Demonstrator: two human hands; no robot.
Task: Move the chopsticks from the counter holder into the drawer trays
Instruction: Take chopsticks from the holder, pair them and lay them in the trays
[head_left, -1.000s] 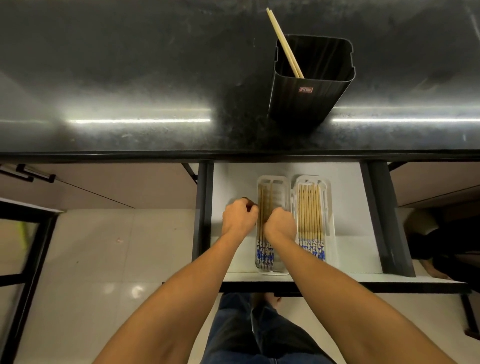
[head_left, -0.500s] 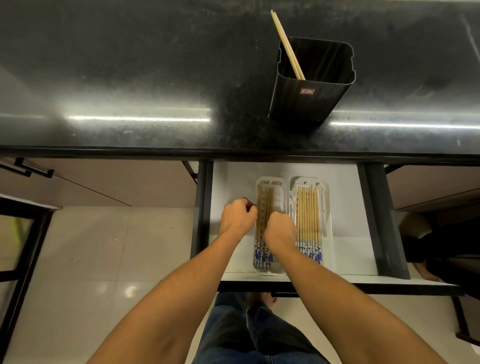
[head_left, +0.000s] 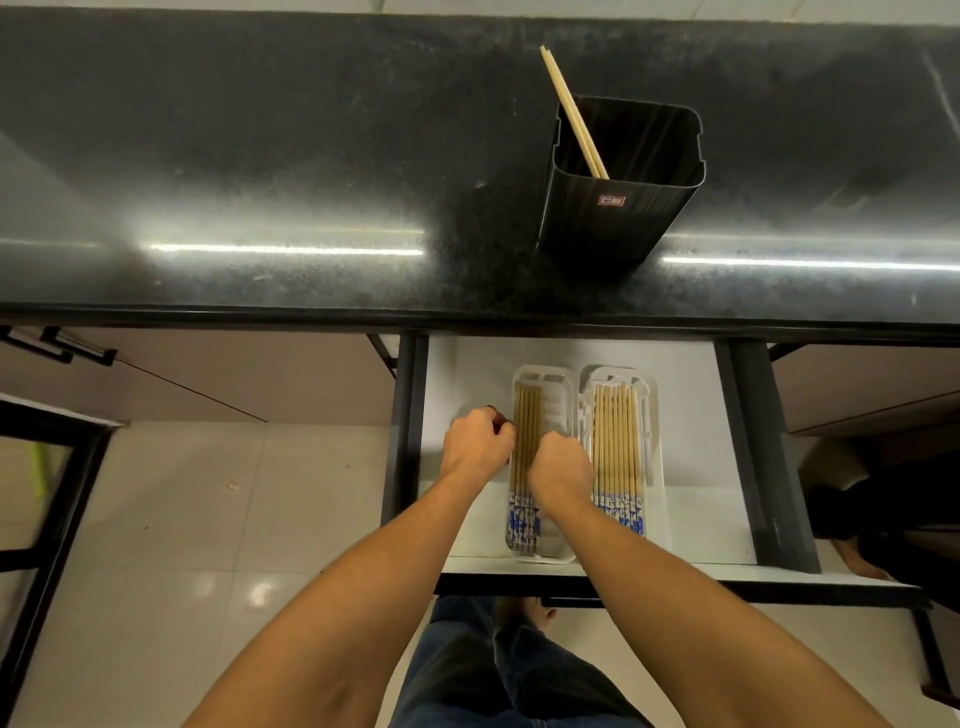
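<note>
Two pale chopsticks (head_left: 574, 114) lean in the black holder (head_left: 618, 208) on the dark counter. Below, the open drawer (head_left: 467, 374) holds two white trays side by side. The left tray (head_left: 543, 374) has several wooden chopsticks (head_left: 524, 410) with blue-patterned ends, and the right tray (head_left: 652, 415) has a fuller row of chopsticks (head_left: 615, 436). My left hand (head_left: 475, 441) is curled at the left tray's left edge, touching the outermost chopstick. My right hand (head_left: 561, 467) is curled over the same tray's right half. What lies under the fingers is hidden.
The dark counter (head_left: 260, 156) overhangs the back of the drawer. Dark drawer rails (head_left: 763, 447) flank the white drawer floor. Closed cabinet fronts (head_left: 234, 374) sit to either side, with a black frame (head_left: 52, 467) on the tiled floor at left. My legs (head_left: 498, 670) stand below the drawer front.
Both hands have stayed at the left tray with hardly any movement. Only the view has shifted a little.
</note>
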